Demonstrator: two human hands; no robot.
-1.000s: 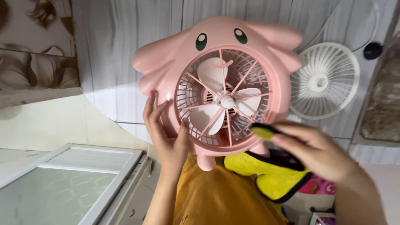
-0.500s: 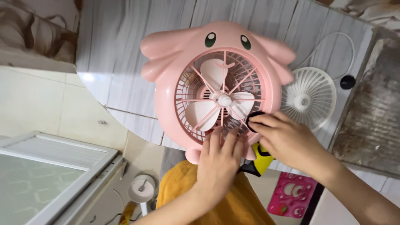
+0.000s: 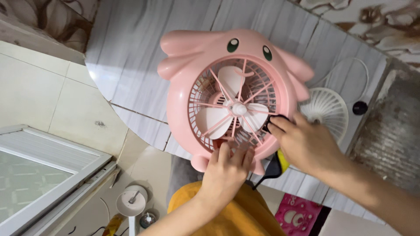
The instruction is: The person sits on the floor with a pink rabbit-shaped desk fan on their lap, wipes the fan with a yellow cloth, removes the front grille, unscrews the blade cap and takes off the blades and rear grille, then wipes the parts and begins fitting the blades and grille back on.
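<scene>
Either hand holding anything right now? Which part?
Left hand presses the pink fan at its lower grille. Right hand pinches a dark tool at the grille's right edge.

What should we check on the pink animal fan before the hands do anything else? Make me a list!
1. Pink plastic animal-shaped fan lying flat on the white table: ok.
2. Left hand steadying the grille's lower edge: ok.
3. Right hand gripping the black tool at the rim: ok.
4. White blades stopped, not blurred: ok.
5. Fan unplugged: cannot tell.
6. Loose white round grille clear of the hands: ok.
</scene>
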